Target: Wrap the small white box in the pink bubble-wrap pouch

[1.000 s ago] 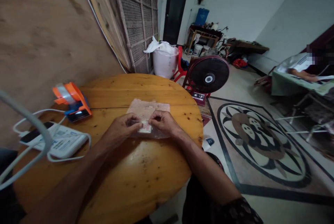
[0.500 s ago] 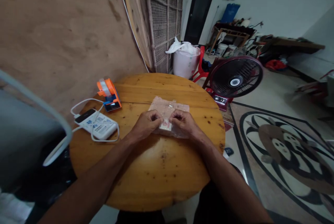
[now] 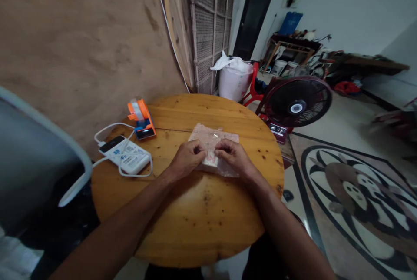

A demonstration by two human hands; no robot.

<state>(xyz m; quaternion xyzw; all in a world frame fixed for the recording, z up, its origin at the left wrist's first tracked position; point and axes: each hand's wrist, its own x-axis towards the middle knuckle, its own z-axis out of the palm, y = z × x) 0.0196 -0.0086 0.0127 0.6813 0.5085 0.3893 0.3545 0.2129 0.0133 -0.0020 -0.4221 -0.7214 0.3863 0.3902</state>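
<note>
A sheet of clear, pinkish bubble wrap [image 3: 203,134] lies on the round wooden table [image 3: 205,210]. On it, between the hands, is a small whitish packet [image 3: 211,159] with red marks. My left hand [image 3: 189,157] is pinched closed at the packet's left edge. My right hand [image 3: 232,154] has thumb and forefinger pressed together at its upper right edge. What lies between the fingertips of each hand is too small to make out.
On the table's left are a white power bank [image 3: 128,158] with a white cable and an orange and blue tape dispenser [image 3: 143,119]. Beyond the right edge stands a dark red fan [image 3: 297,106]; a pink sack [image 3: 234,81] and red chair [image 3: 254,86] are behind.
The whole view has shifted slightly, moving the scene right and down. Both hands remain pinched at the packet, with slightly more of its surface showing between them.
</note>
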